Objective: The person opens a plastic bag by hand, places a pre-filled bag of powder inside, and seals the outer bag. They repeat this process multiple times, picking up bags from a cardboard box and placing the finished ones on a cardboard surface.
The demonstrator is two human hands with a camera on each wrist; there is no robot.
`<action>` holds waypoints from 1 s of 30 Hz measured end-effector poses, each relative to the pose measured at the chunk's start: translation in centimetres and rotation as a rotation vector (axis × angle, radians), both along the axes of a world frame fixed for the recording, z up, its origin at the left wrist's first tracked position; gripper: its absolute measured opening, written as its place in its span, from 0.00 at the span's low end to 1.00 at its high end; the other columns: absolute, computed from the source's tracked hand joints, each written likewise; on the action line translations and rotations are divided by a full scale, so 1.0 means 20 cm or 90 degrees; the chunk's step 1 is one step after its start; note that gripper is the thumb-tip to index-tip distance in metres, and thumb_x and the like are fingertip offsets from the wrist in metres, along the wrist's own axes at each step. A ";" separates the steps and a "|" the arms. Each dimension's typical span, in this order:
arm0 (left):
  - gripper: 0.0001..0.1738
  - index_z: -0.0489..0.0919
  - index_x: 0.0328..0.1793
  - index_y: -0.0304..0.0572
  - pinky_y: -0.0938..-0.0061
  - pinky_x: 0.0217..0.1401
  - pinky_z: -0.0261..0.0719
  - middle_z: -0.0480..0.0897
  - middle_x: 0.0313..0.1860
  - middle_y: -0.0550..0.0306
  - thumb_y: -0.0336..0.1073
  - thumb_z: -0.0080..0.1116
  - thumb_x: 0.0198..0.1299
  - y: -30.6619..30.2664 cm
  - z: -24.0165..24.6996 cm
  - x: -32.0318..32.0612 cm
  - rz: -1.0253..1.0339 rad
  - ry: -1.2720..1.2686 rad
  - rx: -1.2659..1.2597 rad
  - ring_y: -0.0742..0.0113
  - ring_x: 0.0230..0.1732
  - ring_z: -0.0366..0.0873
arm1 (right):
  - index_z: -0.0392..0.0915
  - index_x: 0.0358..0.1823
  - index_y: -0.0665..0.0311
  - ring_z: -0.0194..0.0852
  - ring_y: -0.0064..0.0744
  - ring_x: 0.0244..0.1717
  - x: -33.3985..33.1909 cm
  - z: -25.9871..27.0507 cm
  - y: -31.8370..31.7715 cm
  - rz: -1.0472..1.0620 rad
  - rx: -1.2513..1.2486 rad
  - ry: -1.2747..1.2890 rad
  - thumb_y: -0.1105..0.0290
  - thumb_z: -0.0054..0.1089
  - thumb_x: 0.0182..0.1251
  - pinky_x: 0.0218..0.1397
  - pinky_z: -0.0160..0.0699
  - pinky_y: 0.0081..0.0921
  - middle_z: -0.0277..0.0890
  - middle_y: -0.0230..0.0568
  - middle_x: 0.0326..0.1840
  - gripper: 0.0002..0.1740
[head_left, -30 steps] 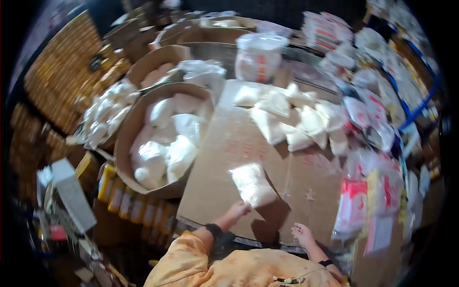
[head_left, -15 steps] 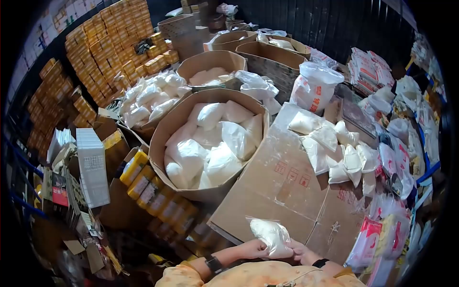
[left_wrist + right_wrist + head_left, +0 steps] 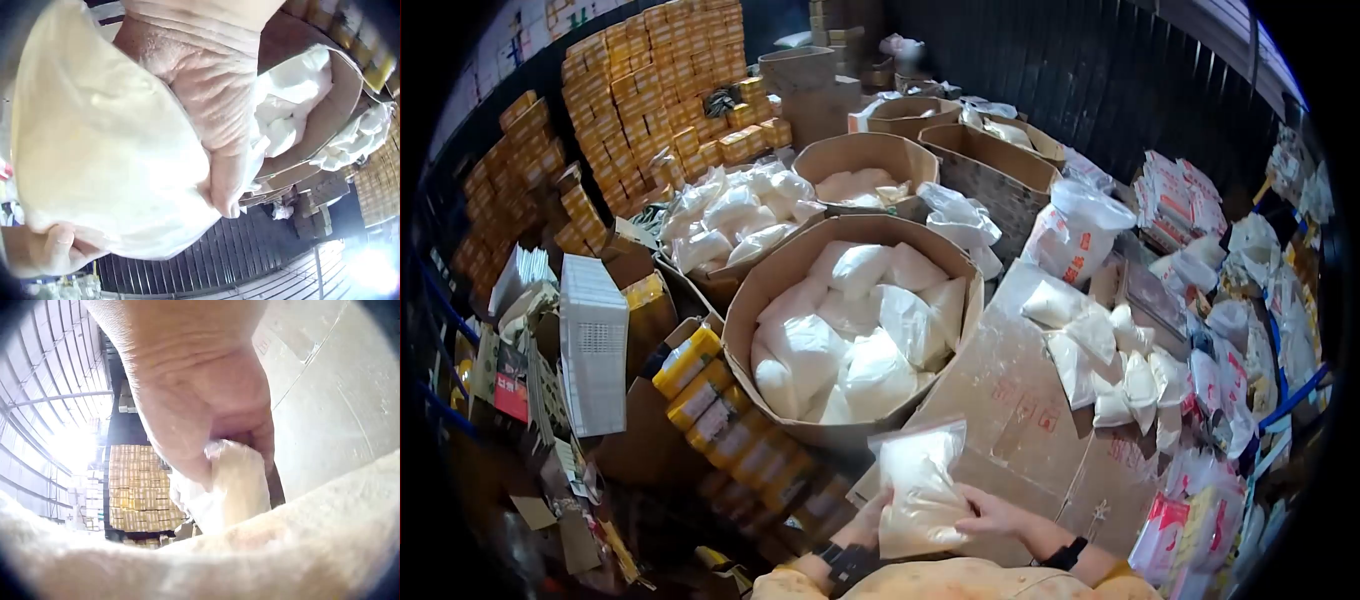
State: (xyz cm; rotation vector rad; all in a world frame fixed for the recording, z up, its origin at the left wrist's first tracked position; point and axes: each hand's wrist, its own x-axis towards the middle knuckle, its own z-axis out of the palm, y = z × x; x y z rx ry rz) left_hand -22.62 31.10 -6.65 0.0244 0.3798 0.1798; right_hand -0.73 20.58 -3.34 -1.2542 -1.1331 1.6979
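Note:
A clear plastic bag of cream-white powder (image 3: 920, 490) is held upright in front of the body, its flat top edge pointing away. My left hand (image 3: 865, 523) grips its left side; in the left wrist view the thumb of the left hand (image 3: 212, 94) lies along the bag (image 3: 106, 144). The right hand (image 3: 997, 515) pinches the opposite side, thumb on the near face. Seen from the right wrist, the fingers of the right hand (image 3: 206, 400) curl round a bunched corner of the bag (image 3: 237, 487). Just beyond stands a round cardboard bin (image 3: 850, 432) filled with similar white bags.
A flat cardboard sheet (image 3: 990, 430) covers the work surface, with several filled powder bags (image 3: 1100, 350) piled at its far right. Yellow packs (image 3: 720, 410) line the left. Printed plastic bags (image 3: 1190, 530) lie at right. More bins (image 3: 865, 150) and stacked yellow boxes (image 3: 650, 90) stand behind.
The bag has come off the cardboard sheet, toward the body, and then up and left near the round bin. The right hand, empty at first, now holds it too. The head view has shifted.

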 end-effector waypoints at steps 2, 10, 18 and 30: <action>0.33 0.64 0.63 0.36 0.63 0.63 0.64 0.72 0.58 0.49 0.55 0.46 0.60 -0.02 0.01 -0.04 -0.025 0.025 -0.075 0.56 0.58 0.69 | 0.53 0.66 0.65 0.61 0.26 0.58 -0.04 0.04 -0.03 -0.012 -0.064 0.085 0.72 0.60 0.56 0.61 0.60 0.25 0.62 0.40 0.59 0.37; 0.31 0.67 0.61 0.35 0.65 0.59 0.70 0.74 0.55 0.48 0.47 0.54 0.55 -0.08 -0.39 -0.42 -0.038 0.178 -0.060 0.58 0.52 0.74 | 0.60 0.62 0.68 0.71 0.26 0.49 0.13 -0.32 -0.36 -0.151 -0.163 -0.127 0.72 0.58 0.59 0.54 0.71 0.24 0.73 0.41 0.49 0.29; 0.37 0.66 0.61 0.37 0.65 0.57 0.70 0.74 0.54 0.49 0.59 0.49 0.55 0.51 0.27 -0.19 0.282 0.275 0.296 0.55 0.53 0.72 | 0.62 0.60 0.69 0.72 0.25 0.48 0.09 -0.34 -0.42 -0.158 -0.163 -0.112 0.71 0.59 0.59 0.54 0.71 0.23 0.74 0.41 0.48 0.28; 0.13 0.66 0.49 0.53 0.71 0.37 0.71 0.70 0.31 0.65 0.38 0.51 0.59 1.66 0.08 0.23 0.130 0.486 0.714 0.70 0.33 0.70 | 0.63 0.58 0.73 0.74 0.23 0.42 0.14 -0.34 -0.55 -0.330 -0.205 -0.141 0.72 0.57 0.61 0.46 0.74 0.20 0.75 0.40 0.44 0.25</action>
